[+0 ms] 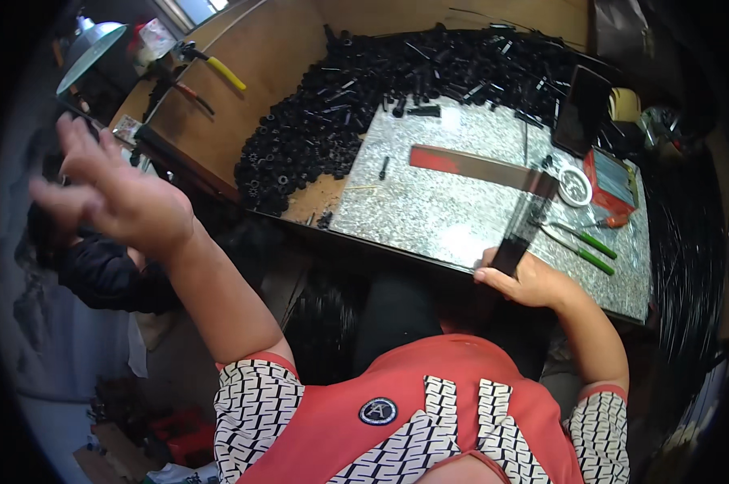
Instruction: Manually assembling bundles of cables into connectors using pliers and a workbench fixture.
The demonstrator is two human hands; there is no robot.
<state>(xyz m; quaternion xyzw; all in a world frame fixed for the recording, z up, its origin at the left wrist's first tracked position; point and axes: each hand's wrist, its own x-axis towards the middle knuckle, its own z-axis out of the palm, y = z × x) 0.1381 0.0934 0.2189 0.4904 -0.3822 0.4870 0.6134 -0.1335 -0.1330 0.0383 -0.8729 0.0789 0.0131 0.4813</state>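
Observation:
My left hand [127, 189] is raised at the left, away from the work board, with its fingers spread and blurred; nothing shows in it. At the front edge of the speckled board [397, 210], my right hand [534, 278] grips a long dark flat bar [516, 234], which slants up and away over the board. Behind it lies another flat bar [469, 164], grey with a red end. A small black part [384, 168] rests near the board's left side. To the right of the held bar are green-handled pliers [594, 254].
A large heap of small black parts [300, 137] fills the wooden bin [211, 121] behind the board. A white ring-shaped item [574, 186], a red box [610, 184] and a dark phone-like slab [581, 111] stand at the right. Yellow-handled pliers [226, 73] hang on the bin wall.

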